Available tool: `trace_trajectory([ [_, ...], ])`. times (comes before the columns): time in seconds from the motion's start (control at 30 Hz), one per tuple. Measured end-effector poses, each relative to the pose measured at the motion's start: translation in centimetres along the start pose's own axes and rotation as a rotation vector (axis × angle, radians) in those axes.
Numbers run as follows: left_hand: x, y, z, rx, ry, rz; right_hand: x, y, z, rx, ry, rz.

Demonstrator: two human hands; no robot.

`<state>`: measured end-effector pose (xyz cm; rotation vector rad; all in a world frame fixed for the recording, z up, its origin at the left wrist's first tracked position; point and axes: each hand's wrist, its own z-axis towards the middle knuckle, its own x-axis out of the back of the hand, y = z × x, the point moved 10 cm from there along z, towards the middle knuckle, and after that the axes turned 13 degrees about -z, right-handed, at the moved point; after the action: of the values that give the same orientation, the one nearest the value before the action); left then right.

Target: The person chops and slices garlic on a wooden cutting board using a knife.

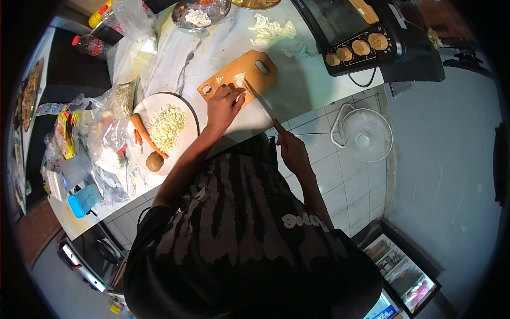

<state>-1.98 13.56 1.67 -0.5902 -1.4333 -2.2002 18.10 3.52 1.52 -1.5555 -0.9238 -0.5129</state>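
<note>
A wooden cutting board (218,74) lies at the counter's front edge. My right hand (292,149) grips a knife (259,100) by its handle, with the blade slanting across the board's near edge. My left hand (224,108) rests over the board beside the blade, its fingers curled down. What lies under those fingers is hidden. Pale cabbage pieces (240,78) sit by the knife tip, and smaller scraps lie farther left on the board. To the left, a large white plate (180,109) holds a heap of chopped cabbage (168,127), carrots (139,127), and a brown round vegetable (154,161).
Loose cabbage leaves (271,31) lie behind the board. A black toaster oven (350,32) stands at the back right, a metal plate with food (199,16) at the back. Plastic bags (109,125) crowd the left. A white wire basket (366,135) is beyond my right arm.
</note>
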Motion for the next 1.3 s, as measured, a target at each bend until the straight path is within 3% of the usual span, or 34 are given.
trace_trajectory([
  [0.23,0.3,-0.1,-0.4,-0.030,0.000,-0.027,0.3,0.3,-0.5,-0.005,-0.084,-0.105],
  [0.5,0.5,-2.3,-0.6,0.262,-0.015,-0.134,-0.7,0.1,-0.2,-0.044,-0.189,-0.132],
  [1.2,0.5,-2.7,-0.3,0.308,-0.030,-0.155,-0.5,0.6,1.7,-0.029,-0.342,-0.276],
  [1.3,0.5,-2.7,-0.5,0.320,-0.027,-0.132,-0.9,0.3,2.4,0.026,-0.337,-0.426],
])
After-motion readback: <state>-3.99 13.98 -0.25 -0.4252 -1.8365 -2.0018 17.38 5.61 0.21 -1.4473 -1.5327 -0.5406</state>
